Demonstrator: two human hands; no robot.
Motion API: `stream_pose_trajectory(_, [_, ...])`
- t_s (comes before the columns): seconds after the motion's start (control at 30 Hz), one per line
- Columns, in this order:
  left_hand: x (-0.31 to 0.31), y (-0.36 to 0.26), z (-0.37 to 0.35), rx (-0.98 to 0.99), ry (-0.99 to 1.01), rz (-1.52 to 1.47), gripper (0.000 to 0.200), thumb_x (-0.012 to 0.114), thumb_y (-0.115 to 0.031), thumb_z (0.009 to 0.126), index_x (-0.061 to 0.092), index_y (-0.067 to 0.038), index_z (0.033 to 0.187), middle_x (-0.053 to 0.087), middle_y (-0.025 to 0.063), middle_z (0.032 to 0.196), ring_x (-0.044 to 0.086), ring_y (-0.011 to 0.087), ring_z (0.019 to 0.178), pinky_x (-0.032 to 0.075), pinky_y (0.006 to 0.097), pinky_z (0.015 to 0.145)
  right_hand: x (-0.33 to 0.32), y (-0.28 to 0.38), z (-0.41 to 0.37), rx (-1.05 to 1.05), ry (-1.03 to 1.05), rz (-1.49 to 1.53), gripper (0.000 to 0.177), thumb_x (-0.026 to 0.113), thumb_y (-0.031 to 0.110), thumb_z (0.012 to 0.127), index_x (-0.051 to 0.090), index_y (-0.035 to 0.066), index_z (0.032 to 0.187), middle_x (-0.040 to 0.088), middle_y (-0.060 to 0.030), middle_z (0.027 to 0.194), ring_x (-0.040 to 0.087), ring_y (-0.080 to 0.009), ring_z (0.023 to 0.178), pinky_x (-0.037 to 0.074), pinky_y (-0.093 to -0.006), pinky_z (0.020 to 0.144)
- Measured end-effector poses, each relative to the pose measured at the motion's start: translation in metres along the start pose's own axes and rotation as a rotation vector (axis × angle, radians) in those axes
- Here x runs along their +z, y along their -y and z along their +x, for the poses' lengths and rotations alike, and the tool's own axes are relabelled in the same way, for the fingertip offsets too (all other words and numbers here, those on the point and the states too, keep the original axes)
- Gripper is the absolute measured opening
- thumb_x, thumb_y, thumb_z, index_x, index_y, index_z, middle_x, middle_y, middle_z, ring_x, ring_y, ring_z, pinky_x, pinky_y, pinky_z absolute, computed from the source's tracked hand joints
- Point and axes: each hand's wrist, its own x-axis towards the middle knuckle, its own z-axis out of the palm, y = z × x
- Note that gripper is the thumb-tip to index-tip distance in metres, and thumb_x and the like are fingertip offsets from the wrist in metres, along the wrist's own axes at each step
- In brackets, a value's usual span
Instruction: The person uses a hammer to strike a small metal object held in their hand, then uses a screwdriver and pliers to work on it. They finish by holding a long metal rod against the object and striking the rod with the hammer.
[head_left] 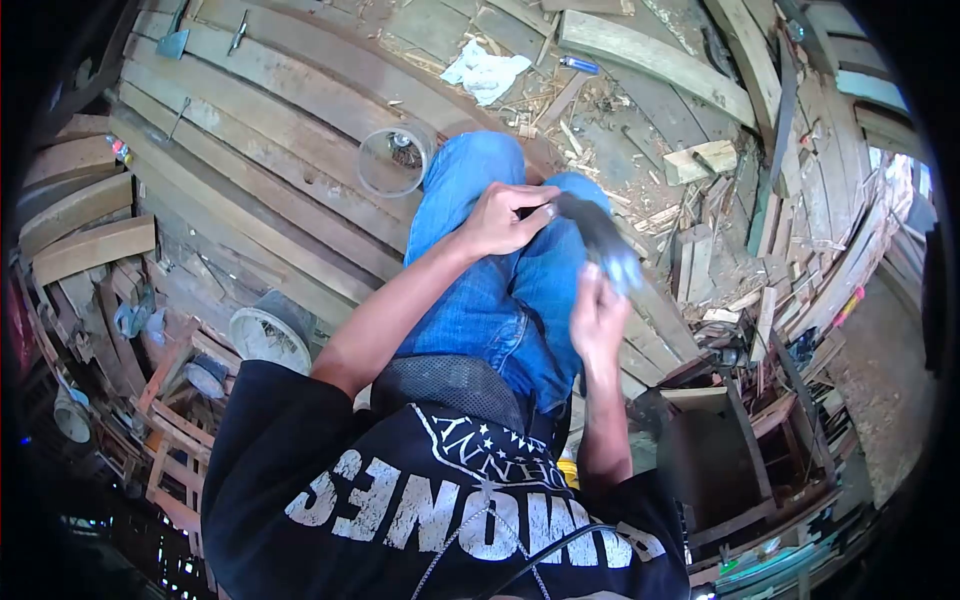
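My left hand [508, 222] is closed, its thumb and fingers pinching the near end of a dark, long object [592, 222] above my knees. That object is smeared by motion, with a bluish-white sheen at its lower end, and its kind cannot be made out. Close to the pale end is my right hand [598, 312], fingers curled in a closed grip. What the right hand holds is too blurred to tell. Beneath both hands lie my legs in blue jeans [470, 270].
A clear plastic tub [395, 160] stands by my knee on the plank floor [250, 130]. Ahead lie a white cloth [485, 72], a blue lighter [579, 65], wood offcuts [700, 160] and a long beam [657, 65]. A whitish bucket [272, 335] sits at left, wooden frames [730, 455] at right.
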Motion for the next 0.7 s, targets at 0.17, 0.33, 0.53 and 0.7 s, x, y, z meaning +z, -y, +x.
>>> stream_pose_trajectory(0.17, [0.001,-0.001,0.003,-0.039,-0.029,-0.04,0.022,0.064,-0.006,0.087,0.067,0.002,0.107,0.07,0.0143,0.104,0.066,0.021,0.099,0.05,0.0314,0.088,-0.001,-0.02,0.002,-0.145,-0.075,0.13,0.048,0.045,0.034,0.101,0.046,0.008,0.06,0.037,0.0066,0.052,0.032,-0.0022,0.05,0.025,-0.0231,0.045])
stream_pose_trajectory(0.33, [0.003,-0.002,0.0,0.029,-0.043,-0.019,0.019,0.065,-0.007,0.086,0.069,0.001,0.104,0.071,0.0129,0.099,0.068,0.0204,0.093,0.052,0.0305,0.083,-0.023,-0.009,0.0,0.157,-0.001,0.39,0.052,0.04,0.042,0.101,0.037,0.013,0.058,0.032,0.0067,0.05,0.03,-0.0033,0.041,0.021,-0.0219,0.037])
stream_pose_trajectory(0.53, [0.002,0.0,-0.002,0.105,-0.12,0.0,0.021,0.072,-0.006,0.08,0.07,0.0,0.1,0.072,0.0126,0.094,0.07,0.0188,0.087,0.054,0.0289,0.077,-0.02,-0.017,-0.003,0.241,0.034,0.272,0.052,0.042,0.043,0.101,0.035,0.014,0.058,0.03,0.0074,0.051,0.028,-0.0028,0.042,0.019,-0.0222,0.038])
stream_pose_trajectory(0.7, [0.007,-0.001,-0.001,0.122,-0.188,0.046,0.021,0.076,-0.007,0.076,0.071,0.001,0.095,0.072,0.0119,0.089,0.07,0.0184,0.081,0.054,0.0276,0.072,-0.014,-0.012,-0.004,0.278,0.048,0.255,0.048,0.043,0.041,0.101,0.036,0.013,0.061,0.032,0.0078,0.053,0.028,-0.0016,0.043,0.019,-0.0212,0.039])
